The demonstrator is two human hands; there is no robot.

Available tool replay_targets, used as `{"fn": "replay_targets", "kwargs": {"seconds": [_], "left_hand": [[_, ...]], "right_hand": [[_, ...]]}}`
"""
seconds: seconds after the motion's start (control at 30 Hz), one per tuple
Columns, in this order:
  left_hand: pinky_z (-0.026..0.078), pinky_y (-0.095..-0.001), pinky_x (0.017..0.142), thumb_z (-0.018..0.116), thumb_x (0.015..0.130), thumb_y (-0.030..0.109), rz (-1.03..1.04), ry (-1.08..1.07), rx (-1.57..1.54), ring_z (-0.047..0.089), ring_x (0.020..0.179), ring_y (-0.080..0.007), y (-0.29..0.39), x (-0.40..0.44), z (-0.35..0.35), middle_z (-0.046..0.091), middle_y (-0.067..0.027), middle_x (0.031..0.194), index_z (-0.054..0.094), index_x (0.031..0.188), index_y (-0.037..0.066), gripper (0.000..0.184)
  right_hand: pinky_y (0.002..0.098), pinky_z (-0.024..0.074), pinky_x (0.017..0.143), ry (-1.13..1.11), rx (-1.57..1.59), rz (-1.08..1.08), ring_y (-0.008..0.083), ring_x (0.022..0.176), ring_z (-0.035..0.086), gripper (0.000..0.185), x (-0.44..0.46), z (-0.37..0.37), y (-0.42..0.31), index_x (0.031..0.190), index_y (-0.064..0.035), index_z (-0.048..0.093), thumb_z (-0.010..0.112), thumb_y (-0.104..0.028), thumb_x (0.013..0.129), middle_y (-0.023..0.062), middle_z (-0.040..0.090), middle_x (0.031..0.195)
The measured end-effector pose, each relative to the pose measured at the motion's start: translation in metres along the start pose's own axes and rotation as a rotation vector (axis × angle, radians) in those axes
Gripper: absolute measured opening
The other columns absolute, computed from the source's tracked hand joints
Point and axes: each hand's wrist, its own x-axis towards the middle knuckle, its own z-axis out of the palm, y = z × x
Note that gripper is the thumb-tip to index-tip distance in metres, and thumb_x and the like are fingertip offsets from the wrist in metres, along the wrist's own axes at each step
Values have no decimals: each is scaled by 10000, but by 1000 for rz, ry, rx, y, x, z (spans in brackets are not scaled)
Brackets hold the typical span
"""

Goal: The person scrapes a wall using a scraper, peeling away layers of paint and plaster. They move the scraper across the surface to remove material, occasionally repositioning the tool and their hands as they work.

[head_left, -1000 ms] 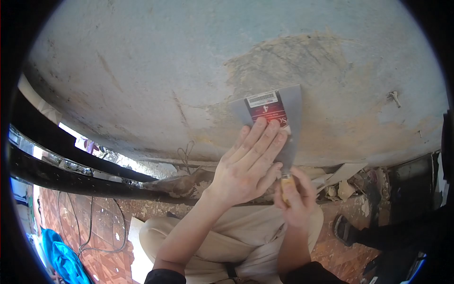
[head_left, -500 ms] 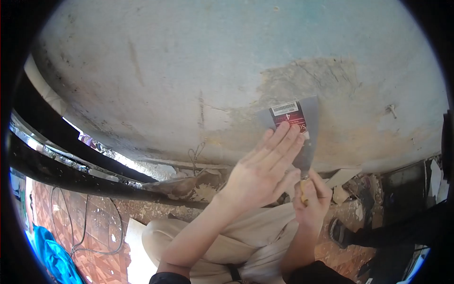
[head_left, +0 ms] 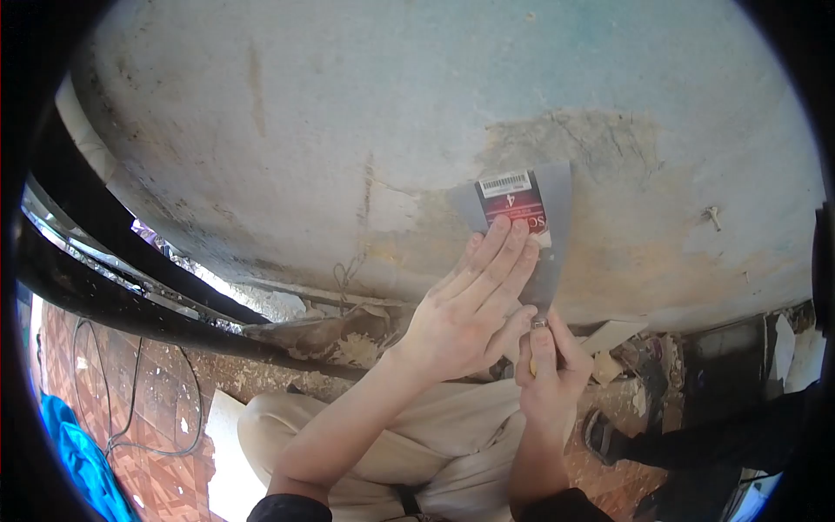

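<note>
A wide scraper [head_left: 557, 204] with a grey metal blade and a red and black label [head_left: 515, 207] lies against the worn wall [head_left: 304, 130]. My right hand [head_left: 550, 370] is closed around its handle, which is mostly hidden by the fingers. My left hand [head_left: 474, 304] lies with outstretched fingers on the blade and over the label's lower part. Just above the blade's edge, the wall has a rough grey patch [head_left: 574, 143] where the surface layer is gone. Yellowish stains surround the blade.
A nail-like piece [head_left: 713, 217] sticks out of the wall at right. Rubble and broken pieces [head_left: 613, 337] line the wall's foot. Black pipes [head_left: 156, 322] run at left, near a cable [head_left: 139, 383] and blue cloth [head_left: 78, 457]. Another person's dark-clothed leg and shoe [head_left: 600, 435] are at right.
The scraper and both hands have shifted left and slightly up along the wall. The view has also shifted a little. The hold on the scraper is unchanged.
</note>
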Motion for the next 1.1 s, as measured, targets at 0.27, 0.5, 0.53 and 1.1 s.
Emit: {"fn": "replay_targets", "kwargs": {"seconds": [0.27,0.5,0.53,1.1], "left_hand": [[251,-504,1137,639,861,330,-44,-27,-68,236,1426,-435,5,-1,0,286,-301,1501,342,1424,-98,767],[242,-498,1144,605,868,382,-39,-98,-88,226,1427,-441,15,6,-7,275,-307,1501,312,1427,-119,806],[242,-498,1144,605,868,382,-51,-89,-99,226,1427,-441,15,7,-9,275,-307,1501,312,1427,-119,806],[223,-477,1162,564,866,512,-7,-61,-139,230,1433,-405,28,16,-14,262,-301,1508,324,1404,-143,880]], "right_hand": [[181,309,443,36,-105,57,25,504,418,357,8,-8,-13,1299,41,558,553,-19,948,-21,524,649],[179,316,442,70,-36,38,29,505,418,356,6,-6,-15,1298,51,550,553,5,946,26,565,731],[180,318,439,5,-35,25,29,501,413,354,4,-9,-18,1295,51,553,554,7,944,29,570,742],[188,330,442,-34,-347,-112,29,560,440,341,0,-5,-34,1275,56,570,556,-36,946,0,573,746]]}}
